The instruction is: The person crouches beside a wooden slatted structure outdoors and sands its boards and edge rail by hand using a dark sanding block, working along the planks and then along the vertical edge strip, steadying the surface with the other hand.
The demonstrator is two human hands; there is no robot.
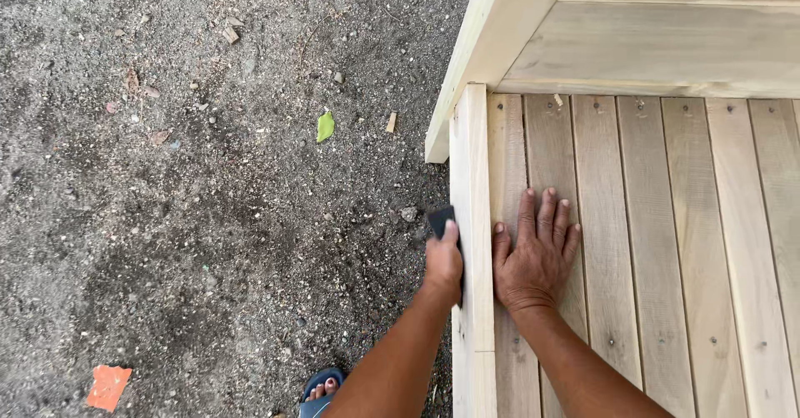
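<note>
My left hand point(443, 261) grips a small dark sanding pad point(439, 219) and presses it against the outer side face of the pale wooden side rail point(472, 176) of a bench-like piece. My right hand point(533, 255) lies flat, fingers spread, on the slatted wooden seat point(667, 235) just inside that rail. Both forearms reach in from the bottom of the view. Most of the pad is hidden behind my left hand and the rail.
An unfinished backrest board point(658, 43) rises at the far end of the slats. To the left is bare gritty ground point(183, 218) with wood chips, a green leaf point(325, 125) and an orange scrap point(108, 386). My sandalled foot point(321, 391) shows at the bottom.
</note>
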